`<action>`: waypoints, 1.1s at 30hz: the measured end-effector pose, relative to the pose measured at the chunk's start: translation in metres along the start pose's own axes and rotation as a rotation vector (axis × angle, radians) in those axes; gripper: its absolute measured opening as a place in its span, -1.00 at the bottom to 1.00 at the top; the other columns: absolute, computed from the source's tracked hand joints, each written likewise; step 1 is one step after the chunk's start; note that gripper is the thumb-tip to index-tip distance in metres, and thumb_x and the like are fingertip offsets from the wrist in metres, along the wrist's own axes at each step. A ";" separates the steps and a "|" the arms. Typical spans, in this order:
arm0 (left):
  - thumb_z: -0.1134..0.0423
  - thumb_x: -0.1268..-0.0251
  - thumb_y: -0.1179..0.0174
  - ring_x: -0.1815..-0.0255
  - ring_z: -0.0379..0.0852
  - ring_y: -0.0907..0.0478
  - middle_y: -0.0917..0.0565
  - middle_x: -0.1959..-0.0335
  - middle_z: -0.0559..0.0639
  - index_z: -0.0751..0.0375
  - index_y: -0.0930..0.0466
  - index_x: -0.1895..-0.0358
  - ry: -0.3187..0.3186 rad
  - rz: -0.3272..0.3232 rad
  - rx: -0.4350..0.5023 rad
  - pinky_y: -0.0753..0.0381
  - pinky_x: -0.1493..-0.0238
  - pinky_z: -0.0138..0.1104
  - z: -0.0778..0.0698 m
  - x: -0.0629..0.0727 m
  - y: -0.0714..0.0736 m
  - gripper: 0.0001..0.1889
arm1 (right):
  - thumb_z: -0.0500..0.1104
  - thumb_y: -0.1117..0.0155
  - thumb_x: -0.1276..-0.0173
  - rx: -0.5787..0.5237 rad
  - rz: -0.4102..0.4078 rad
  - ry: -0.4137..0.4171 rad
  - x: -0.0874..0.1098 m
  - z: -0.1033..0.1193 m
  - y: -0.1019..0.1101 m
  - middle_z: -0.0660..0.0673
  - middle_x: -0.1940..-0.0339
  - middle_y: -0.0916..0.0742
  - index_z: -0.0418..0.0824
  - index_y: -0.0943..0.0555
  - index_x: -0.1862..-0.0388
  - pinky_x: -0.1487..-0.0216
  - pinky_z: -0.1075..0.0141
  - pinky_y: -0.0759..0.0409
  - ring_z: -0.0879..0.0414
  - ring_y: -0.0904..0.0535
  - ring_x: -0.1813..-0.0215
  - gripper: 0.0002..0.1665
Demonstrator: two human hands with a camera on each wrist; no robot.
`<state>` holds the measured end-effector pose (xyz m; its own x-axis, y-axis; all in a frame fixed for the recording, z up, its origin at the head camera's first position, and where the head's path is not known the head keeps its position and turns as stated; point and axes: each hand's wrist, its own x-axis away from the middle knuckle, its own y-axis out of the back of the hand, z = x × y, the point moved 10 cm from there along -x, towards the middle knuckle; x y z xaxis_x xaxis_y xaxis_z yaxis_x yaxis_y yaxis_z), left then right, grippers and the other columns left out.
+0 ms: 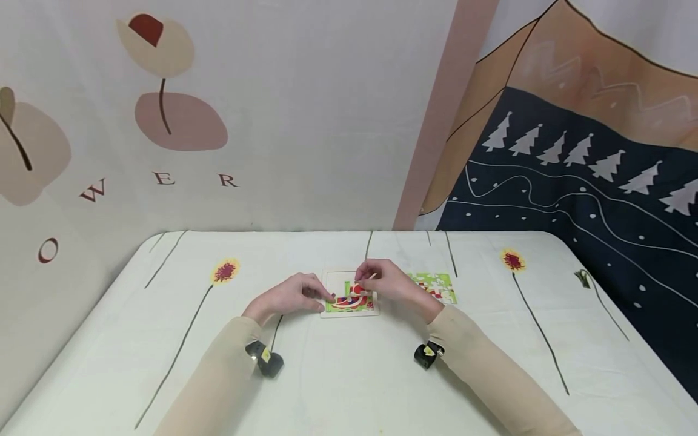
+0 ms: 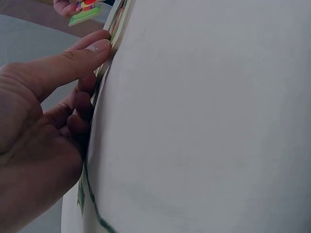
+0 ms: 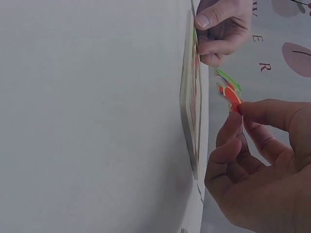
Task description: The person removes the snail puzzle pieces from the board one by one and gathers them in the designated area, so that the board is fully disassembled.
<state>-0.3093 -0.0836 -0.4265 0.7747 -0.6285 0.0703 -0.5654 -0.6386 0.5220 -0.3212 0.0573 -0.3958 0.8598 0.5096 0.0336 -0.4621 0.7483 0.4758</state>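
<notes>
A small puzzle board (image 1: 350,315) with a pale rim lies in the middle of the table, partly filled with red, white and green pieces. My left hand (image 1: 291,297) holds its left edge, the thumb by the rim and the index fingertip over the picture; the other fingers are curled. Above the board, my right hand (image 1: 389,280) pinches a red and green puzzle piece (image 3: 232,97) between thumb and fingers. In the right wrist view the piece is tilted and raised off the board. The left wrist view shows the board only edge-on.
More green, white and red puzzle pieces (image 1: 444,284) lie flat to the right of the board, partly behind my right forearm. The white tablecloth (image 1: 349,375) has printed flowers. A patterned cloth wall (image 1: 327,121) rises behind the table's far edge.
</notes>
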 end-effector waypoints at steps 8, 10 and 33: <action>0.40 -0.14 -0.33 0.06 -0.04 -0.45 -0.60 0.15 0.01 0.27 -0.73 0.14 0.017 -0.008 0.000 -0.38 -0.05 -0.14 0.002 0.000 0.000 -0.80 | -0.39 -0.16 -0.31 -0.014 -0.017 0.022 0.005 -0.007 0.011 -0.08 0.36 -0.61 -0.35 -0.60 0.22 0.32 0.29 -0.45 0.11 -0.50 0.30 -0.89; 0.39 -0.14 -0.33 0.06 -0.06 -0.45 -0.60 0.14 -0.02 0.23 -0.74 0.14 0.035 -0.011 -0.008 -0.39 -0.05 -0.15 0.003 0.000 0.000 -0.80 | -0.39 -0.16 -0.31 -0.018 -0.018 0.026 0.007 -0.007 0.014 -0.09 0.37 -0.61 -0.36 -0.59 0.22 0.34 0.28 -0.45 0.11 -0.51 0.30 -0.89; 0.39 -0.15 -0.33 0.04 -0.08 -0.47 -0.60 0.16 -0.07 0.17 -0.75 0.13 0.069 -0.018 -0.020 -0.42 -0.06 -0.15 0.004 0.001 0.000 -0.79 | -0.35 -0.20 -0.31 0.059 -0.088 -0.029 0.034 -0.041 0.062 -0.12 0.39 -0.64 -0.35 -0.59 0.25 0.31 0.29 -0.40 0.05 -0.50 0.33 -0.92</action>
<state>-0.3096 -0.0864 -0.4300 0.8029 -0.5841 0.1190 -0.5457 -0.6400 0.5408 -0.3299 0.1386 -0.4012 0.9029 0.4296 0.0142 -0.3713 0.7629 0.5292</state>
